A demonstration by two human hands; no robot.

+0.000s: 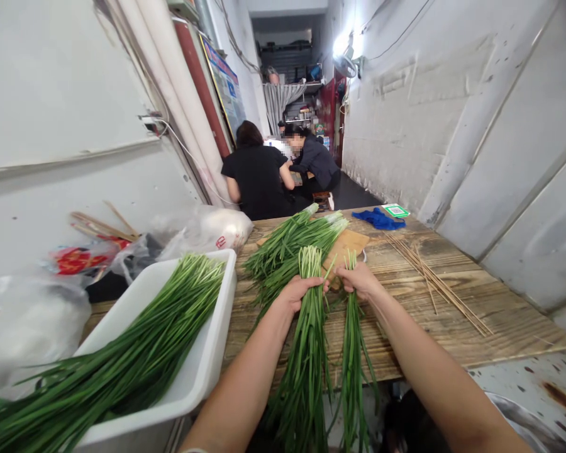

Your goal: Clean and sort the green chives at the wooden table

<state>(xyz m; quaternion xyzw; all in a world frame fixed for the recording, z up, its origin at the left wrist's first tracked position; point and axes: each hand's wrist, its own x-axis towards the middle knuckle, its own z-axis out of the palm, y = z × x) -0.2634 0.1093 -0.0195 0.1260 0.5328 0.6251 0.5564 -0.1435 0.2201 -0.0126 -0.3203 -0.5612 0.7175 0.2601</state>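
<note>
My left hand (303,290) is closed around a thick bunch of garlic chives (310,340), pale stem ends up and green leaves hanging past the table's front edge. In my right hand (357,280) is a thinner bunch of garlic chives (353,340), held the same way just to the right. The two hands are close together above the wooden table (434,283). Behind them lies a pile of garlic chives (292,242), its pale ends pointing to the back right. More chives (155,333) fill a white plastic tub (217,333) on the left, their leaves spilling over its near side.
Thin wooden sticks (441,283) lie at the table's right, with a blue cloth (378,218) and a green QR-code card (396,211) behind. Plastic bags (207,233) stand behind the tub. Two people (257,170) sit low beyond the table; walls run along both sides.
</note>
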